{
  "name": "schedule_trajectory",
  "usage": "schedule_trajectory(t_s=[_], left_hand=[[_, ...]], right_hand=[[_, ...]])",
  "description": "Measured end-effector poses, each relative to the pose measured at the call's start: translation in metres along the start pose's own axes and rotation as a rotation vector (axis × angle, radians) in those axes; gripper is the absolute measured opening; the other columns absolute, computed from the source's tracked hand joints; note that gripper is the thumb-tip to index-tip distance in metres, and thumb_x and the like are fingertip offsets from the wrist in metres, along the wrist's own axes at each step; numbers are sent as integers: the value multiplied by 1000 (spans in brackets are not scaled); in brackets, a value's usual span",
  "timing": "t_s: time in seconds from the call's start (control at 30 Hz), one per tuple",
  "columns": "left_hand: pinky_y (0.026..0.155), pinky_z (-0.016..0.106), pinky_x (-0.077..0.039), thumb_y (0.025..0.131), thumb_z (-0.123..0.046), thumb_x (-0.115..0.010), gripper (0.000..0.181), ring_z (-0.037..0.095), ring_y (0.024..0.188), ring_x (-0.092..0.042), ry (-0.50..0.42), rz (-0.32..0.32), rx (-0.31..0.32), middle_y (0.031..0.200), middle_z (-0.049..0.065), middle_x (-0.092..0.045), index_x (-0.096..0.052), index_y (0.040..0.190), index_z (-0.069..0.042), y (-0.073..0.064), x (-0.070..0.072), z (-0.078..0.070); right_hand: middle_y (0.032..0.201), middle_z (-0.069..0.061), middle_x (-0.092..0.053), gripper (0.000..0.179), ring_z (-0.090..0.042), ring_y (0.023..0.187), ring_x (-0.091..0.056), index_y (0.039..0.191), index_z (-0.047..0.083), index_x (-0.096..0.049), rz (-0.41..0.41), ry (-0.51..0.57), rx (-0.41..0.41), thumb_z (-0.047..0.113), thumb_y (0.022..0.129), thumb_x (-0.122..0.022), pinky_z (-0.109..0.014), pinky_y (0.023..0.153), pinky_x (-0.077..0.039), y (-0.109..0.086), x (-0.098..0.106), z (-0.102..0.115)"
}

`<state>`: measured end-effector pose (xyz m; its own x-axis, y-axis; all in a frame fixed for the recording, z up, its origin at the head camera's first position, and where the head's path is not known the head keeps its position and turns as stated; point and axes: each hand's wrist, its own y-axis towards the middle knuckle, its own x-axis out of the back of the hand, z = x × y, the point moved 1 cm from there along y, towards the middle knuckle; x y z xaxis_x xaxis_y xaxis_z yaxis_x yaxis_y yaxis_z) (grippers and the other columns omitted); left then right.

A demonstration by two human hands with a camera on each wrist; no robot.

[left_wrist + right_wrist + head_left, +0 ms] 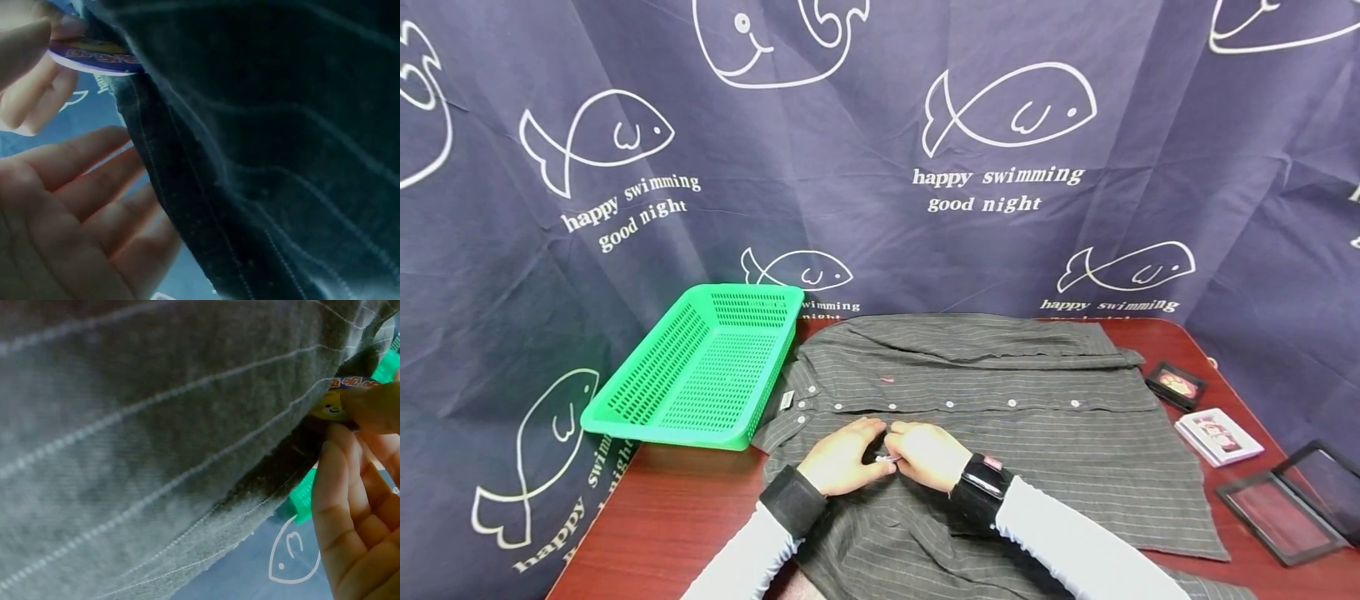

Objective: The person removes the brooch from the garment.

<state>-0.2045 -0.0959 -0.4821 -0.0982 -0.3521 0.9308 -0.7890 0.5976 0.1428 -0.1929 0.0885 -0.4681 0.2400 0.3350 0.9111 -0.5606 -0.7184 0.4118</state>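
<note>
A dark grey pinstriped shirt (1030,450) lies spread on the table with white buttons along its front. At its middle, my right hand (928,454) pinches a round badge (329,407) with a purple rim and a yellow smiling face. The badge meets a raised edge of the shirt cloth, which hides part of it. Opposite is my left hand (844,458), its thumb beside the badge. In the left wrist view the left fingers (94,187) stretch out fairly straight against the cloth edge.
A green plastic basket (758,429) stands at the left, by the shirt collar. At the right lie a black box with a picture (1177,385), a white picture box (1219,436) and a black-framed clear case (1277,512). Behind the table hangs a blue fish-print curtain (880,167).
</note>
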Motion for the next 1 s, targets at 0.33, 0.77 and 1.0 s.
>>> schedule_trajectory(t_s=[0.33, 0.77, 1.0], left_hand=[[87, 30, -53, 91, -36, -65, 34, 16, 97, -65, 13, -58, -112, 103, 3, -68, -71, 107, -7, 2, -4, -4], [80, 29, -53, 91, -34, -64, 28, 15, 90, -64, 30, -24, -111, 97, 1, -67, -73, 103, -11, 1, -5, -5], [79, 30, -53, 87, -35, -68, 28, 16, 89, -65, 89, -30, -89, 98, 1, -66, -73, 102, -12, -1, -1, -12]], right_hand=[[73, 5, -53, 27, -8, 61, -51, 68, 17, -53, 3, 27, 13, 8, 68, -79, -23, 55, -43, -5, -2, -3], [74, 5, -56, 15, -2, 62, -50, 73, 15, -64, 48, 160, -3, 11, 75, -79, -16, 57, -43, -6, 1, -5], [77, 2, -60, 9, -1, 64, -44, 83, 13, -71, 106, 200, -8, 16, 79, -78, -18, 60, -41, -4, 9, -8]])
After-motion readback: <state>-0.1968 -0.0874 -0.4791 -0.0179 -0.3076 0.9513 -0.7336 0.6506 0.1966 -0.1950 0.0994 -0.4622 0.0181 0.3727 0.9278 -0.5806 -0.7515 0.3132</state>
